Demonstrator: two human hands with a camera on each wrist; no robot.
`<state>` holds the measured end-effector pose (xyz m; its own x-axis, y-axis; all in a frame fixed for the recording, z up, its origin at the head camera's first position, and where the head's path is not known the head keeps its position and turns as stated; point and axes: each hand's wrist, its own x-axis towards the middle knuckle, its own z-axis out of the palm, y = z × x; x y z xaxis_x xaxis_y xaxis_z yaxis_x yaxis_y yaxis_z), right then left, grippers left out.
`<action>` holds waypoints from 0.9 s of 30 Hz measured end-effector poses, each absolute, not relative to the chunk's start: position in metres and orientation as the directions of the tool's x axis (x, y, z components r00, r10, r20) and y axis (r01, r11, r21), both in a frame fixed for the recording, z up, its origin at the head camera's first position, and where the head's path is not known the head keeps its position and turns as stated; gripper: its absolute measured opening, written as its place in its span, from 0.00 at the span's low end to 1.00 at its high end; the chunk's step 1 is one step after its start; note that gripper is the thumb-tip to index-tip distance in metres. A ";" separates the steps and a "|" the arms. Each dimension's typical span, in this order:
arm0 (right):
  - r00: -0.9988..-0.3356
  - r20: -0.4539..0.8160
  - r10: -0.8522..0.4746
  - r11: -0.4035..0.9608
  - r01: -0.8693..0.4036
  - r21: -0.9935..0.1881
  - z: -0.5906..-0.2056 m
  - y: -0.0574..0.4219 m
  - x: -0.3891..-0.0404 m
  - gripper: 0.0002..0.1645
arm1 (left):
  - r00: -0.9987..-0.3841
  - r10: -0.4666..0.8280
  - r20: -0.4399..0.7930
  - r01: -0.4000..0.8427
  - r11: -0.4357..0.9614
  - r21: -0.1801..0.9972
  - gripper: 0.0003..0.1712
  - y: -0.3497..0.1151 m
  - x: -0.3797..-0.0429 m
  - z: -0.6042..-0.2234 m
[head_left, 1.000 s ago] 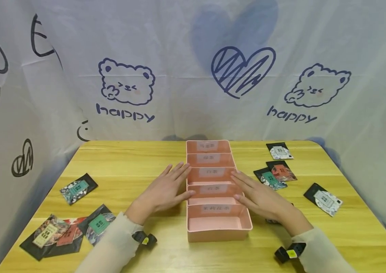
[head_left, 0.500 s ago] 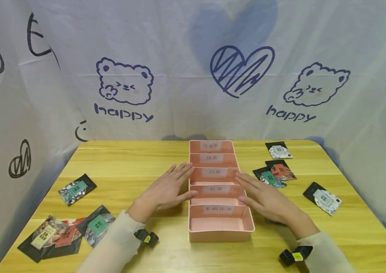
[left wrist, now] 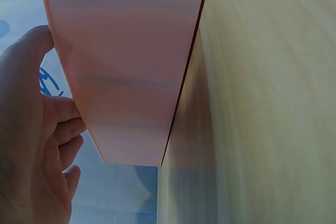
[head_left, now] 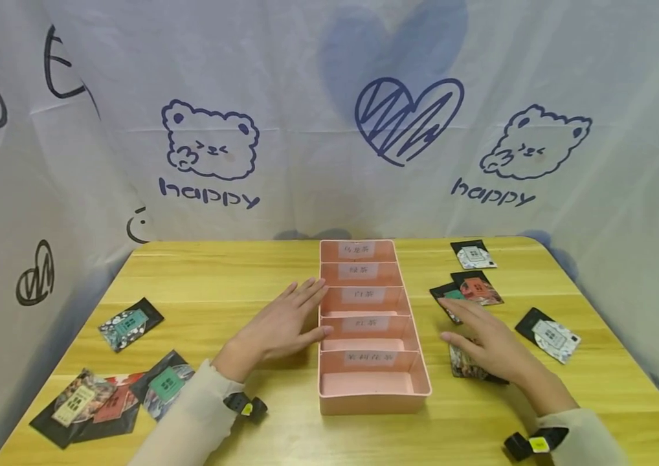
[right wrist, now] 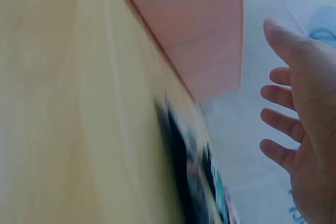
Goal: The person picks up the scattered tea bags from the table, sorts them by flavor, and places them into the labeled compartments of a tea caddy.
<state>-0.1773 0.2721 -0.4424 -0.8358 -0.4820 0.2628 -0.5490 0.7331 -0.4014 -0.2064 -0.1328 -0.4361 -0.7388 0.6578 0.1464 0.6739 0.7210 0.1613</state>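
Note:
A long pink box point(head_left: 373, 404) with several labelled compartments stands in the middle of the table in the head view. My left hand point(head_left: 279, 327) lies along its left side, fingertips and thumb touching the rim; the left wrist view shows the same fingers point(left wrist: 68, 114) at the edge of the box wall. To the right of the box, my right hand point(head_left: 487, 340) hovers with relaxed, spread fingers and holds nothing. Beneath it lies a dark packet point(head_left: 462, 362), partly hidden by the hand. Just beyond the fingertips is a black packet with a green label point(head_left: 443, 292), overlapped by a red-labelled packet point(head_left: 478, 288).
Farther right lie a white-labelled packet point(head_left: 551, 335) and another white-labelled packet point(head_left: 474, 254) near the back edge. On the left are a green-labelled packet point(head_left: 131, 323) and a cluster with a yellow-labelled packet point(head_left: 75, 401). A printed curtain point(head_left: 306, 162) hangs behind the table.
My right hand has left the box's right side and moved right, over the dark packet. The left hand stays at the rim. The box has turned end for end: its labels now read upright.

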 end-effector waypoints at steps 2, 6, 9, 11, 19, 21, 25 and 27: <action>-0.858 0.251 -0.449 0.742 -0.514 -0.430 -0.444 0.280 -0.176 0.38 | -0.741 0.654 0.152 0.671 0.721 0.170 0.50 -0.134 -0.207 -0.435; -0.888 0.236 -0.395 0.756 -0.460 -0.465 -0.448 0.293 -0.174 0.38 | -0.742 0.652 0.159 0.671 0.719 0.183 0.50 -0.135 -0.208 -0.435; -0.899 0.212 -0.382 0.762 -0.437 -0.478 -0.452 0.301 -0.172 0.38 | -0.748 0.649 0.139 0.663 0.724 0.188 0.51 -0.135 -0.208 -0.436; -0.902 0.195 -0.386 0.761 -0.431 -0.484 -0.455 0.306 -0.171 0.38 | -0.755 0.644 0.124 0.655 0.729 0.198 0.52 -0.134 -0.207 -0.437; -0.921 0.136 -0.365 0.719 -0.372 -0.588 -0.463 0.327 -0.165 0.39 | -0.757 0.641 0.128 0.652 0.728 0.212 0.52 -0.131 -0.205 -0.438; -0.932 0.105 -0.347 0.710 -0.334 -0.620 -0.465 0.330 -0.165 0.40 | -0.757 0.640 0.132 0.652 0.728 0.213 0.51 -0.131 -0.205 -0.438; -0.935 0.075 -0.347 0.698 -0.311 -0.645 -0.467 0.335 -0.167 0.43 | -0.761 0.634 0.135 0.647 0.732 0.215 0.51 -0.131 -0.205 -0.438; -0.935 0.075 -0.347 0.706 -0.312 -0.636 -0.468 0.338 -0.169 0.44 | -0.761 0.633 0.141 0.648 0.731 0.213 0.51 -0.131 -0.205 -0.437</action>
<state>-0.1687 0.3379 -0.4682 -0.9350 -0.3465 0.0749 -0.3125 0.7055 -0.6361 -0.2051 -0.1311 -0.4369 -0.7608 0.6334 0.1414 0.6482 0.7309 0.2135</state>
